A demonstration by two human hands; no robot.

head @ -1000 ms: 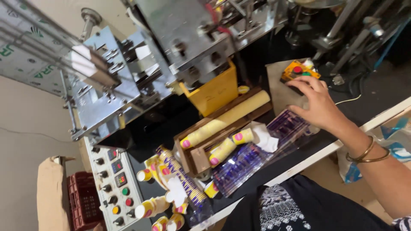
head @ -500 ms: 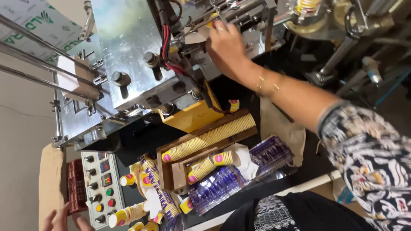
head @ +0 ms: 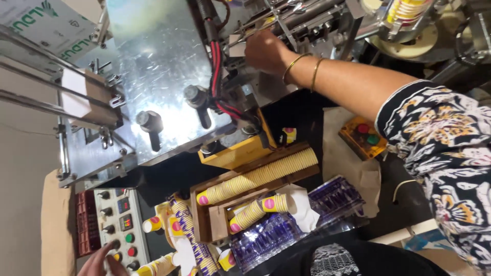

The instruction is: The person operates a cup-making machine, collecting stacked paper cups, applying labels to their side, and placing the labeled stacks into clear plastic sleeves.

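My right hand (head: 266,51), with two gold bangles at the wrist, reaches up into the metal rods and parts at the top of a cup-making machine (head: 163,76). Its fingertips are hidden among the parts, so I cannot tell whether they grip anything. My left hand (head: 99,263) shows only partly at the bottom left edge. Its fingers are spread on the coloured buttons of a grey control panel (head: 120,230) and hold nothing. Below the machine, long stacks of yellow paper cups (head: 266,176) lie in a wooden tray (head: 202,220).
Red and black cables (head: 215,61) run down the machine's steel plate. A small yellow box with a red and a green button (head: 363,135) lies on brown paper at the right. Purple printed plastic sleeves (head: 286,230) and loose cups (head: 153,224) lie near the tray. A red crate (head: 86,230) stands beside the panel.
My right hand left the yellow button box and rose into the machine's top parts. My left hand came up onto the control panel's buttons. The view tilted upward.
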